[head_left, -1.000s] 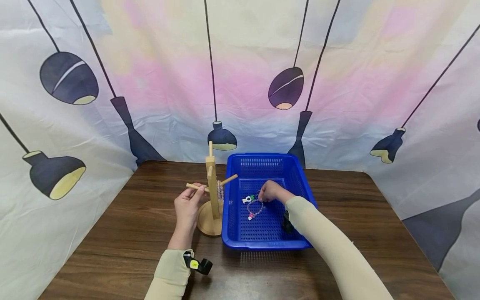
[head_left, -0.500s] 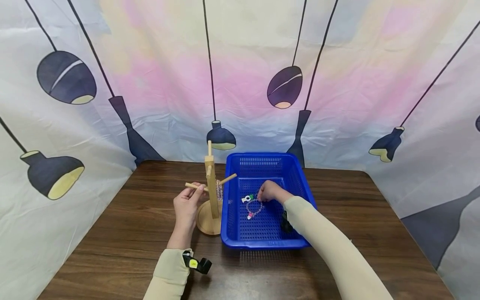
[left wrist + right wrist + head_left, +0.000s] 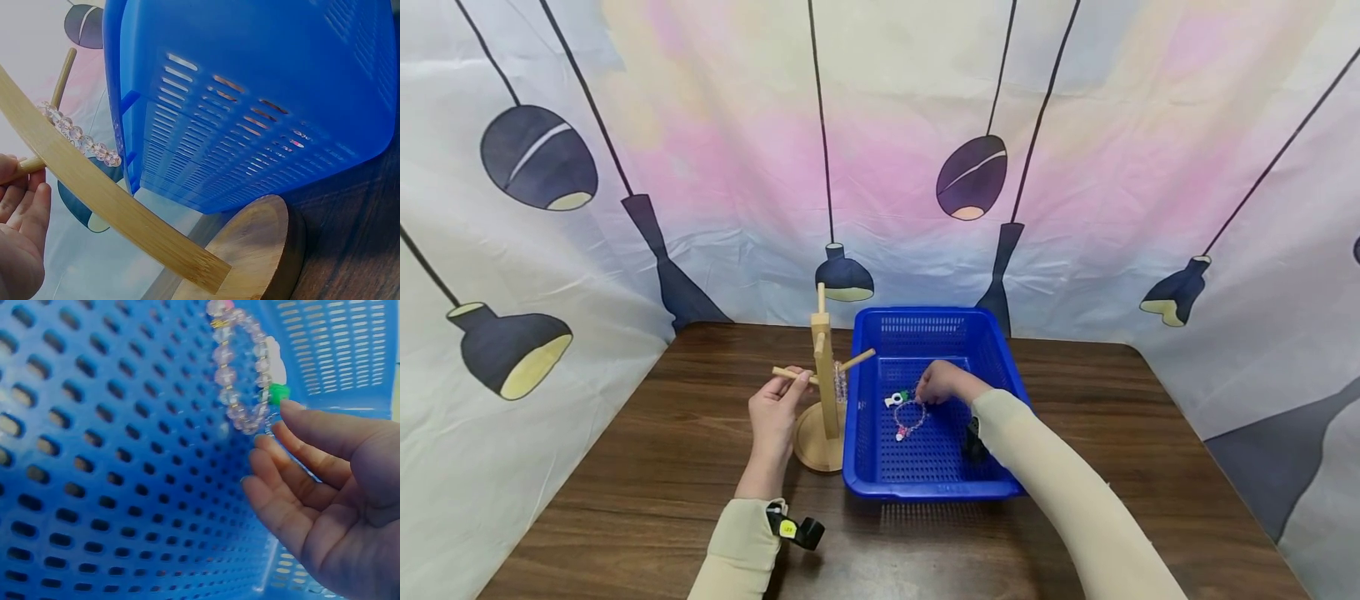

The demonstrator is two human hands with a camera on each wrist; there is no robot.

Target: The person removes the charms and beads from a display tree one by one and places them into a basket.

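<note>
My left hand (image 3: 772, 410) grips a side peg (image 3: 792, 375) of a wooden peg stand (image 3: 827, 383), thumb on top. A clear beaded bracelet (image 3: 81, 139) hangs from another peg (image 3: 64, 75) of the stand. Inside the blue basket (image 3: 936, 488), the fingertips of my right hand (image 3: 946, 382) are right at a pink and clear beaded bracelet (image 3: 225, 375) with a pink and white charm (image 3: 901, 434). Behind it is a green (image 3: 279, 394) and white charm, with a thin strand passing behind my fingers. I cannot tell whether thumb and fingers pinch anything.
The basket stands directly right of the stand's round base (image 3: 814, 446), with its wall close to the pegs. Both are on a brown wooden table (image 3: 647, 467). A cloth printed with lamps (image 3: 895, 167) hangs behind the table. Black wrist cameras (image 3: 805, 532) sit on the sleeves.
</note>
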